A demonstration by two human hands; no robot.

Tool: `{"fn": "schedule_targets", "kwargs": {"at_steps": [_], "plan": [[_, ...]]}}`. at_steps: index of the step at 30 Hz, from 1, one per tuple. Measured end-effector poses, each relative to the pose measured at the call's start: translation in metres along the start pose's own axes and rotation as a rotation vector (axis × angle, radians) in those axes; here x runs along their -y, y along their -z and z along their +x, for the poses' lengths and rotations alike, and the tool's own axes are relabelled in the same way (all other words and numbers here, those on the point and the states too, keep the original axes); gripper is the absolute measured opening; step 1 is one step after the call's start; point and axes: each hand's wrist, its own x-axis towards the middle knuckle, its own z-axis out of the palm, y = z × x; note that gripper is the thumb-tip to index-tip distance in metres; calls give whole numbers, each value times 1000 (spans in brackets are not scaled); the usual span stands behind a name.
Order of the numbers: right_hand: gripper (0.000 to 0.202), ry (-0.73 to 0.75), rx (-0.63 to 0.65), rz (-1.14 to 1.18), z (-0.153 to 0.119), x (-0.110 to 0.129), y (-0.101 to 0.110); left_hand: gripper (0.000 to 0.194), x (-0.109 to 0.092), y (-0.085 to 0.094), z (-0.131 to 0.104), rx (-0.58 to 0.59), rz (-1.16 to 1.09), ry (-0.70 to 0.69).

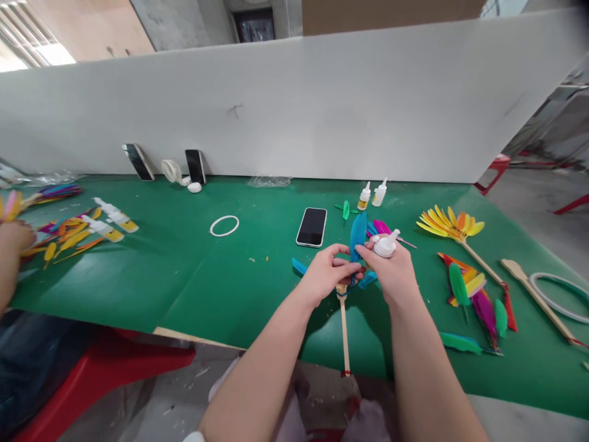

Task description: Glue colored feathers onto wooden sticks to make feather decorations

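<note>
My right hand (393, 264) is closed, a white glue bottle (385, 244) tucked in it with the nozzle pointing up. Its thumb and fingertips pinch an upright blue feather (358, 236). My left hand (327, 273) is closed around the top of a feather fan, partly hiding it. The fan's thin wooden handle (344, 331) points towards me and reaches past the table edge. Other blue feathers (299, 266) stick out beside the hands. Behind my right hand lie magenta feathers (381, 227), partly covered.
A phone (311, 227) lies on the green table (257, 270). Two glue bottles (378, 193) stand behind it. To the right are a yellow feather fan (453, 224), loose feathers (483, 307), a wooden stick (538, 298) and a white ring (559, 298). Another person's hand (16, 236) is at left.
</note>
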Motion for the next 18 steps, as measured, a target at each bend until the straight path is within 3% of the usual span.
{"fn": "schedule_targets", "kwargs": {"at_steps": [18], "plan": [[27, 0, 42, 7, 2, -2, 3, 25, 1, 1, 1, -7, -39, -16]]}}
